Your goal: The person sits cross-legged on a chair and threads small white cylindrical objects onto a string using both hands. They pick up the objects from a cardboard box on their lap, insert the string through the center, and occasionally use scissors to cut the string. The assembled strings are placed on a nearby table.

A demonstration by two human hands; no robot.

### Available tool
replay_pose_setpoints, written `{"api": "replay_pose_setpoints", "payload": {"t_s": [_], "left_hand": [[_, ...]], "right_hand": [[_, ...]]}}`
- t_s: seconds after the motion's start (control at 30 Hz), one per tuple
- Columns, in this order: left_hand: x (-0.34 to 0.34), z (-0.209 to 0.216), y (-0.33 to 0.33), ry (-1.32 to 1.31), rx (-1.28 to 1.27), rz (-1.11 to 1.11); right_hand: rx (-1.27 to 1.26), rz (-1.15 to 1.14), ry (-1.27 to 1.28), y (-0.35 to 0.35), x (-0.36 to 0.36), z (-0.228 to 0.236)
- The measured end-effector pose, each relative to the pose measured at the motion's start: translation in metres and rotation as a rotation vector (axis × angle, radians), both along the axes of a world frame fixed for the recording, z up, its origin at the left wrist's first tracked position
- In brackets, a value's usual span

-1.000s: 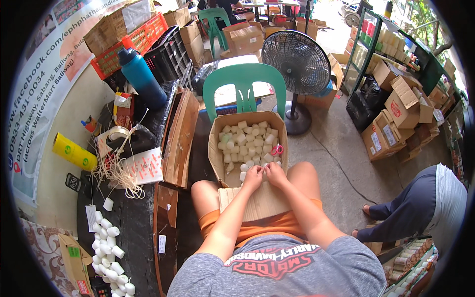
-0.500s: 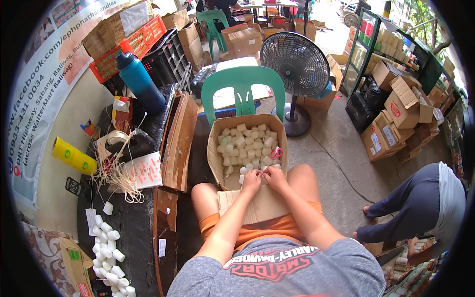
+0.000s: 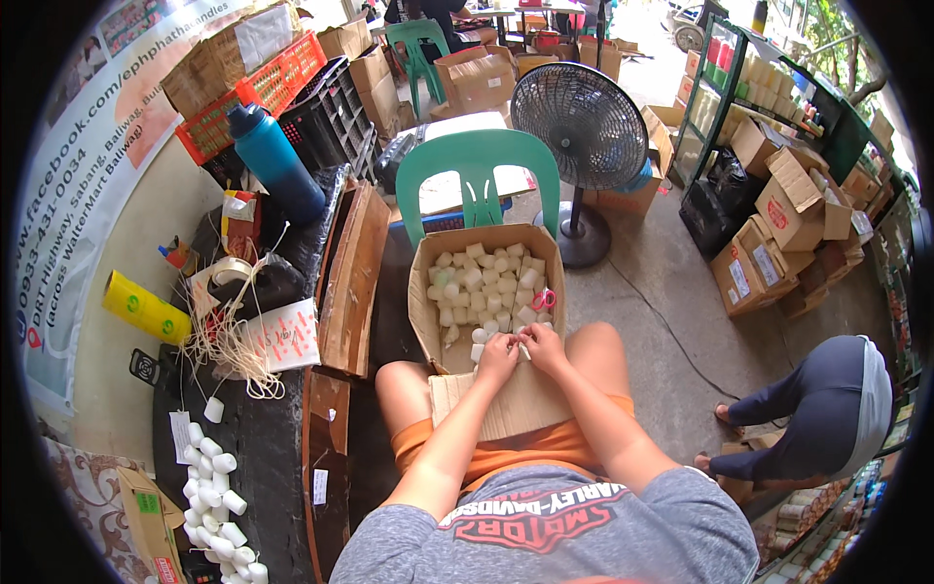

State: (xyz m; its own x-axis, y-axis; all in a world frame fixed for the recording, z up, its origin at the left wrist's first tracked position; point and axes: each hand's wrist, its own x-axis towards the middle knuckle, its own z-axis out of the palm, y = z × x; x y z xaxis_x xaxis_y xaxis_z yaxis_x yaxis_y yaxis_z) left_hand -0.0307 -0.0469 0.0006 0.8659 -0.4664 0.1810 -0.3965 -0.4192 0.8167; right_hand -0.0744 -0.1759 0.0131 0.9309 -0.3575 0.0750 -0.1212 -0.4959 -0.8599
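Observation:
My left hand and my right hand meet over the near edge of a cardboard box, fingertips pinched close together. A small whitish bit shows between them, too small to name. Short white candle-like cylinders fill much of the box, a few lying just beyond my fingers. Pink-handled scissors rest on them at the box's right side. Below my hands a cardboard flap lies across my lap. The box stands on the seat side of a green plastic chair.
On the left, a black-covered table bears a blue bottle, loose strings and a pile of white cylinders. A pedestal fan stands beyond the chair. At right, a person bends near shelves; cardboard boxes are stacked behind.
My fingertips have shifted slightly, and a whitish bit now shows between them. The person at right has bent further down, and their hand is out of sight.

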Motion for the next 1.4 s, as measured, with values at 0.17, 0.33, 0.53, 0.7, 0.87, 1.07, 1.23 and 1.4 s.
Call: {"api": "replay_pose_setpoints", "payload": {"t_s": [0.17, 0.33, 0.53, 0.7, 0.87, 1.07, 1.23, 1.4], "left_hand": [[-0.001, 0.001, 0.0, -0.015, 0.005, -0.015], [-0.002, 0.002, -0.001, -0.024, -0.006, -0.014], [-0.001, -0.001, 0.0, -0.105, 0.01, -0.018], [-0.001, -0.002, 0.0, -0.084, 0.009, -0.005], [-0.003, 0.004, -0.002, -0.068, 0.012, 0.006], [-0.001, -0.002, -0.002, 0.099, 0.018, 0.062], [0.003, -0.005, 0.0, 0.169, -0.08, 0.029], [0.007, -0.014, 0.001, 0.049, -0.017, 0.018]], "right_hand": [[0.125, 0.044, 0.015, -0.003, -0.002, 0.003], [0.137, -0.003, 0.005, -0.002, -0.003, 0.004], [0.121, -0.008, 0.003, -0.001, -0.004, 0.004], [0.083, -0.006, -0.018, 0.0, -0.004, 0.005], [0.112, -0.027, -0.042, -0.001, -0.004, 0.0], [0.098, -0.045, -0.089, -0.001, -0.002, -0.007], [0.184, -0.046, -0.09, -0.002, -0.001, -0.009], [0.187, -0.07, -0.086, -0.001, -0.002, -0.008]]}}
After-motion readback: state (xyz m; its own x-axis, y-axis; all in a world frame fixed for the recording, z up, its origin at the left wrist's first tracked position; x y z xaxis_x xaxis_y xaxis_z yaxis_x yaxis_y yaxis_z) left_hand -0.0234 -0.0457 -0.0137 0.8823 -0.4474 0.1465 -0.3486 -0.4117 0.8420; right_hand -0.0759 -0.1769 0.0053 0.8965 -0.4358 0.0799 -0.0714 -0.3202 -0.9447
